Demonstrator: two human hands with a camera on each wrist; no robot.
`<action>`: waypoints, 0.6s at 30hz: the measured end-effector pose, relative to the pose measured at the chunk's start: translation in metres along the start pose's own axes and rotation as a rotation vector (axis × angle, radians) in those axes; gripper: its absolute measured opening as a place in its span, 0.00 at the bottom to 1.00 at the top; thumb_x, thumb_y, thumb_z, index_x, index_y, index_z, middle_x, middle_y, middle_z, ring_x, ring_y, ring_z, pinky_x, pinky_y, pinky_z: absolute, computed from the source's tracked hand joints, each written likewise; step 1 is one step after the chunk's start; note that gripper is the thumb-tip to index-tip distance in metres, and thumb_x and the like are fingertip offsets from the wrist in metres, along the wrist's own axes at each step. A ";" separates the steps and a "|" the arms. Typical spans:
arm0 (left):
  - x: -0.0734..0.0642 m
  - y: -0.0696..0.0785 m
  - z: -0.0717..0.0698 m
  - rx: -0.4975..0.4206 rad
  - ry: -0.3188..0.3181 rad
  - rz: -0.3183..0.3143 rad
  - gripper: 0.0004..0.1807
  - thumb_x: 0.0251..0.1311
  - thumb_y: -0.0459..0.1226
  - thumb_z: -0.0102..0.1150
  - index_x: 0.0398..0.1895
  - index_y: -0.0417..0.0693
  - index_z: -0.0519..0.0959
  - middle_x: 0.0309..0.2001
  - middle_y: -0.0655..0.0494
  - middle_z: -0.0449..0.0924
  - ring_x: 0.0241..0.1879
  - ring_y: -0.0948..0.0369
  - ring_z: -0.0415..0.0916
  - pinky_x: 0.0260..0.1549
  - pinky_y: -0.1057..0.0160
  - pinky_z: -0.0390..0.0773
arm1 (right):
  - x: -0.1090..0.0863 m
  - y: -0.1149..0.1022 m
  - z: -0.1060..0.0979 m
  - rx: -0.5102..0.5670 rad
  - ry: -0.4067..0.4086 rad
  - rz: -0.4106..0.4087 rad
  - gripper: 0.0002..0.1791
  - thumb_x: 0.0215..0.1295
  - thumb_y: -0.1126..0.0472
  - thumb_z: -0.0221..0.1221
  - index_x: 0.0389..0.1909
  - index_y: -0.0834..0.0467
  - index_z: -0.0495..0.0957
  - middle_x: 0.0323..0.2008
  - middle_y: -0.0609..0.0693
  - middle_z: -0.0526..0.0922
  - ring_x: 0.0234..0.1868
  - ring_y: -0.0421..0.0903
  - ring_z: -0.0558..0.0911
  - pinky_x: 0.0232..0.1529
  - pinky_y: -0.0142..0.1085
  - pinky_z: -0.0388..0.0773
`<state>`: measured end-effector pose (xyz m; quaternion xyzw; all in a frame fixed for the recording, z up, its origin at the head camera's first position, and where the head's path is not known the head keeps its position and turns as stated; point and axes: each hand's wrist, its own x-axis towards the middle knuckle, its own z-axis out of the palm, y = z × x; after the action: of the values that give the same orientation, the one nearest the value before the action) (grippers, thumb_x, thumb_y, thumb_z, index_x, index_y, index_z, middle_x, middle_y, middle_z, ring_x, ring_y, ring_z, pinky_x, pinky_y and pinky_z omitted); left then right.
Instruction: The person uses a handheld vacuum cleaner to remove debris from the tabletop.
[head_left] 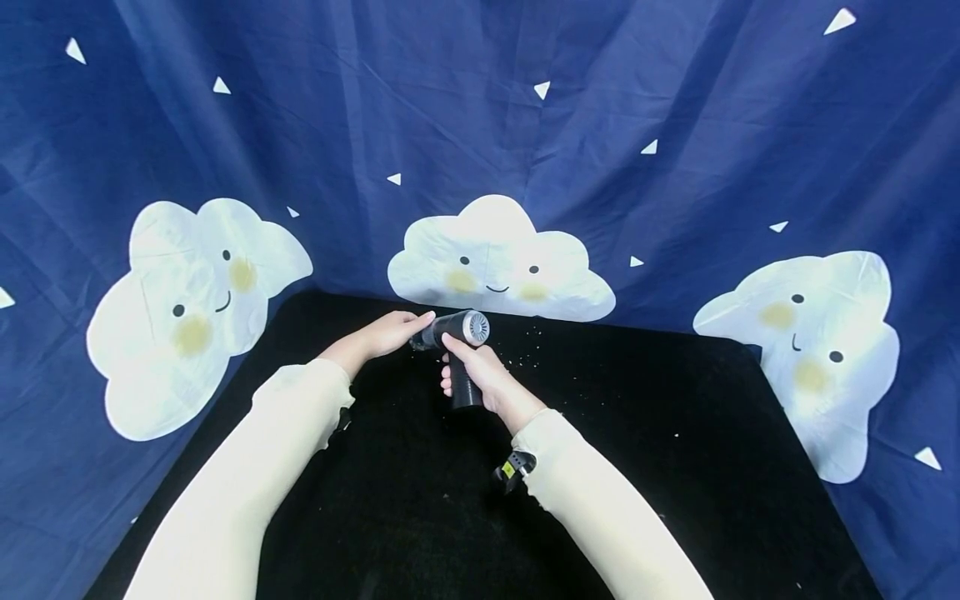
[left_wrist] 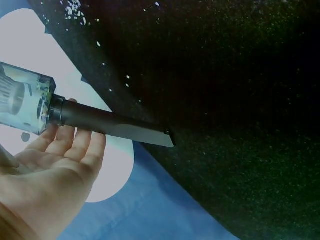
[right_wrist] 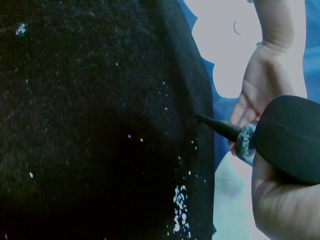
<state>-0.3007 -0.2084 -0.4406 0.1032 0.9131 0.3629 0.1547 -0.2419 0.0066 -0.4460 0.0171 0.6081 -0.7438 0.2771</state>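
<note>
A black handheld vacuum cleaner (head_left: 467, 387) with a silver vent at its rear is held above the far part of the black-covered table (head_left: 712, 467). My right hand (head_left: 483, 371) grips its upright handle, the thumb up by the body. At the front end my left hand (head_left: 382, 332) holds the vacuum where its clear dust cup (left_wrist: 30, 100) meets a dark slanted nozzle (left_wrist: 115, 122); the fingers lie behind and under that joint. In the right wrist view the nozzle points toward the table's edge. White crumbs (right_wrist: 181, 207) lie scattered on the cloth near it.
Behind the table's far edge hangs a blue curtain (head_left: 450, 100) with smiling white clouds (head_left: 498, 279) and small white triangles. A few stray specks (head_left: 676, 435) dot the cloth at the right. A black wrist strap device (head_left: 516, 468) hangs below the right sleeve.
</note>
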 end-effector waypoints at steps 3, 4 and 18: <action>0.001 0.004 0.003 0.008 0.005 0.008 0.38 0.73 0.65 0.35 0.47 0.41 0.81 0.44 0.48 0.79 0.47 0.51 0.73 0.53 0.52 0.69 | -0.002 -0.004 -0.006 -0.011 -0.011 0.004 0.23 0.70 0.43 0.59 0.38 0.62 0.74 0.20 0.52 0.78 0.19 0.44 0.79 0.24 0.36 0.80; 0.001 0.006 0.004 0.006 0.009 0.012 0.38 0.73 0.64 0.35 0.48 0.40 0.81 0.44 0.48 0.79 0.47 0.52 0.73 0.52 0.52 0.69 | -0.003 -0.005 -0.008 -0.015 -0.017 0.004 0.23 0.69 0.43 0.59 0.38 0.63 0.74 0.21 0.52 0.78 0.19 0.44 0.79 0.24 0.36 0.80; 0.012 0.028 0.023 -0.048 -0.003 0.064 0.37 0.74 0.63 0.36 0.50 0.41 0.80 0.45 0.48 0.79 0.49 0.47 0.74 0.52 0.52 0.70 | -0.019 -0.024 -0.041 -0.125 -0.039 0.015 0.26 0.72 0.46 0.58 0.44 0.69 0.71 0.20 0.53 0.76 0.18 0.44 0.76 0.23 0.35 0.77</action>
<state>-0.3012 -0.1704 -0.4393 0.1291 0.9001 0.3893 0.1466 -0.2487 0.0546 -0.4282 -0.0102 0.6476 -0.7026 0.2948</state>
